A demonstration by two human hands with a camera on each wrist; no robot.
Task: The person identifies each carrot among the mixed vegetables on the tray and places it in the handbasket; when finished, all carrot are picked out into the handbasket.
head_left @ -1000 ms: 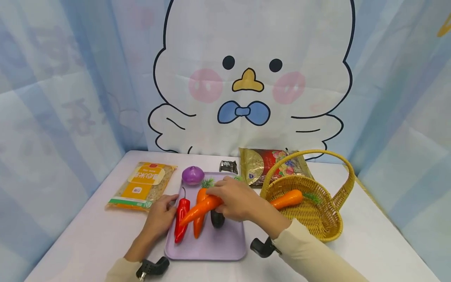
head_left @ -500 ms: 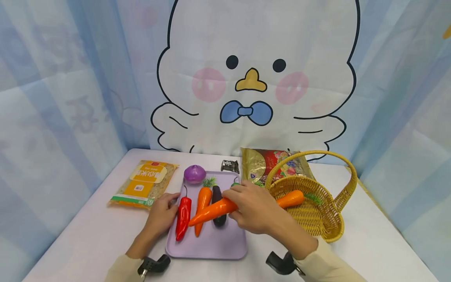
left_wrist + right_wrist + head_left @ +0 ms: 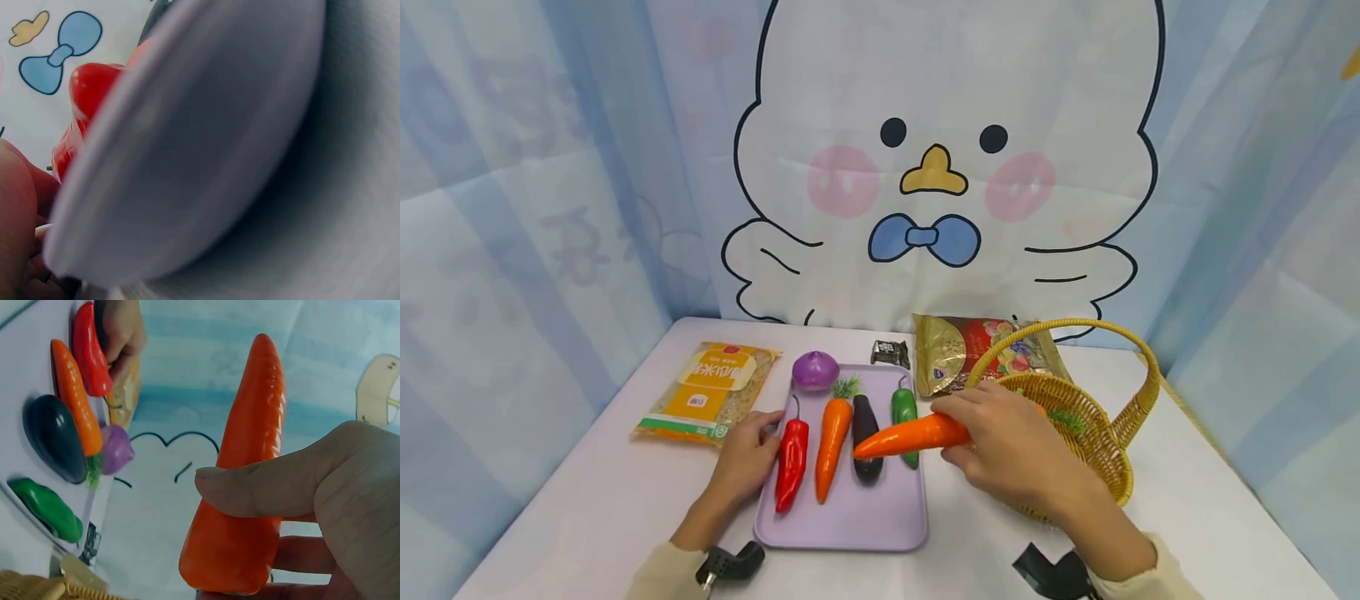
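My right hand (image 3: 1011, 446) holds an orange toy carrot (image 3: 917, 435) by its thick end, thumb across it and fingers behind, as the right wrist view shows. It hangs between the lilac tray (image 3: 842, 529) and the wicker basket (image 3: 1116, 467), its tip over the tray. My left hand (image 3: 745, 458) grips the tray's left rim, beside a red chili pepper (image 3: 792, 467). On the tray also lie a second carrot (image 3: 831, 450), a dark eggplant (image 3: 865, 425) and a green pepper (image 3: 904, 408). At its far left corner sits a purple onion (image 3: 815, 371).
A third carrot (image 3: 1041, 409) in the basket is mostly behind my right hand. An orange grain bag (image 3: 711, 387) lies left of the tray. Behind stand a small black packet (image 3: 891, 352) and a gold-red bag (image 3: 943, 354), close to the basket's tall handle (image 3: 1086, 323).
My right hand has carried the carrot rightward from over the middle of the tray toward the basket, uncovering the eggplant and green pepper. My left hand has stayed at the tray's rim.
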